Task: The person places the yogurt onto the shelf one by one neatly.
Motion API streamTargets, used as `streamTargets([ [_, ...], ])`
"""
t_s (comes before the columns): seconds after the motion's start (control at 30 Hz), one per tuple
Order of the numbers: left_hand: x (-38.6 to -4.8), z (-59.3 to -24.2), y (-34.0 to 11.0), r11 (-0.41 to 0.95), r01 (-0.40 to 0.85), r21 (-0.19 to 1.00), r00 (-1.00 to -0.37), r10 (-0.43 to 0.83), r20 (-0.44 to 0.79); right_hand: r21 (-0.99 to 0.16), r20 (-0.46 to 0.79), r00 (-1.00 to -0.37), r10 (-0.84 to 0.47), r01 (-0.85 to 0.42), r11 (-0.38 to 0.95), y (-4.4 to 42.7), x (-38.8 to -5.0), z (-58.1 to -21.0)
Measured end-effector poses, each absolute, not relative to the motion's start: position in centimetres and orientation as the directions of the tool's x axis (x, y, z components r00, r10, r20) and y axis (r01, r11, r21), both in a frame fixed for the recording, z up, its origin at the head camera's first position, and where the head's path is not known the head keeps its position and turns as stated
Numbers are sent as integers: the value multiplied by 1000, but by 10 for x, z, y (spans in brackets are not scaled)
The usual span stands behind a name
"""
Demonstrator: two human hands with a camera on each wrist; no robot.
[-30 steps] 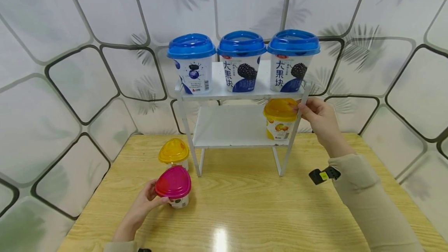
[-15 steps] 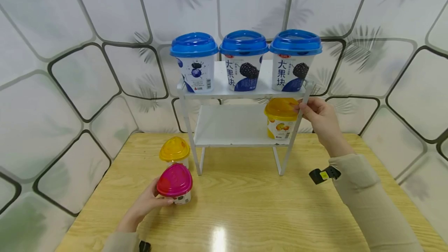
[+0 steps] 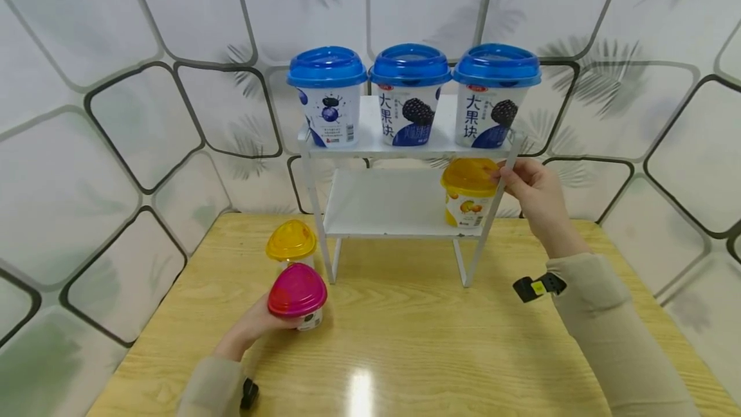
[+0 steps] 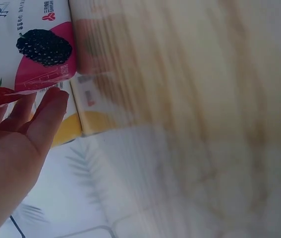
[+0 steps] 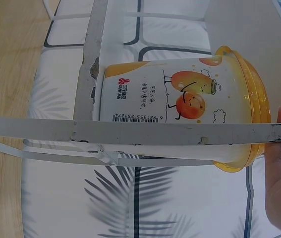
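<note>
In the head view my left hand (image 3: 257, 320) holds a yogurt cup with a pink lid (image 3: 298, 289) left of the rack, its fingers largely hidden by the cup. In the left wrist view, fingers (image 4: 43, 119) lie against the blackberry-printed yogurt cup (image 4: 41, 44), which stands at the tabletop. My right hand (image 3: 535, 195) pinches the front right post of the white rack (image 3: 382, 201), thumb in front. Its fingertips reach past the post to the lid of a yellow-lidded yogurt cup (image 3: 466, 201) on the lower shelf; the post partly covers them in the right wrist view.
Several blue-lidded yogurt cups (image 3: 413, 98) stand in a row on the rack's top shelf. Another yellow-lidded yogurt cup (image 3: 291, 242) stands behind the pink-lidded one, beside the rack's left leg. A wood-grain table (image 3: 405, 346) bears everything; a patterned backdrop (image 3: 173, 114) encloses it.
My left hand has shifted the pink-lidded yogurt cup slightly right and wrapped further behind it. The head view has tilted a little. My right hand stays at the rack's post.
</note>
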State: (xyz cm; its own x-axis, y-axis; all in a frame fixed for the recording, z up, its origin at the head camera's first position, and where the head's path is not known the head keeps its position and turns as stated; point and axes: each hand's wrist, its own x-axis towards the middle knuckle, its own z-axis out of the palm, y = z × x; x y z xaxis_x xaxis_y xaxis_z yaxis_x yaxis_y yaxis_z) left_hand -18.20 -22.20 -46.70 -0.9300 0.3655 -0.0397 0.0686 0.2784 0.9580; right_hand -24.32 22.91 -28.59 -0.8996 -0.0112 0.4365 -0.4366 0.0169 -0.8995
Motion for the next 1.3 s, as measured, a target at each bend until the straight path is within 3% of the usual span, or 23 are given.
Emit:
streamTargets([
  [0.37, -183, -465, -214, 249, 94, 964, -923, 385, -9, -896, 444, -896, -9, -444, -8, 228, -243, -283],
  [0.77, -177, -451, -200, 247, 14, 969, -958, 282, -58, -899, 437, -900, 2, -437, 31, 228, -243, -281],
  [1.3, -185, -421, -183, 160, 152, 975, -957, 269, 105, -908, 414, -910, 22, -411, 75, 226, -242, -283],
])
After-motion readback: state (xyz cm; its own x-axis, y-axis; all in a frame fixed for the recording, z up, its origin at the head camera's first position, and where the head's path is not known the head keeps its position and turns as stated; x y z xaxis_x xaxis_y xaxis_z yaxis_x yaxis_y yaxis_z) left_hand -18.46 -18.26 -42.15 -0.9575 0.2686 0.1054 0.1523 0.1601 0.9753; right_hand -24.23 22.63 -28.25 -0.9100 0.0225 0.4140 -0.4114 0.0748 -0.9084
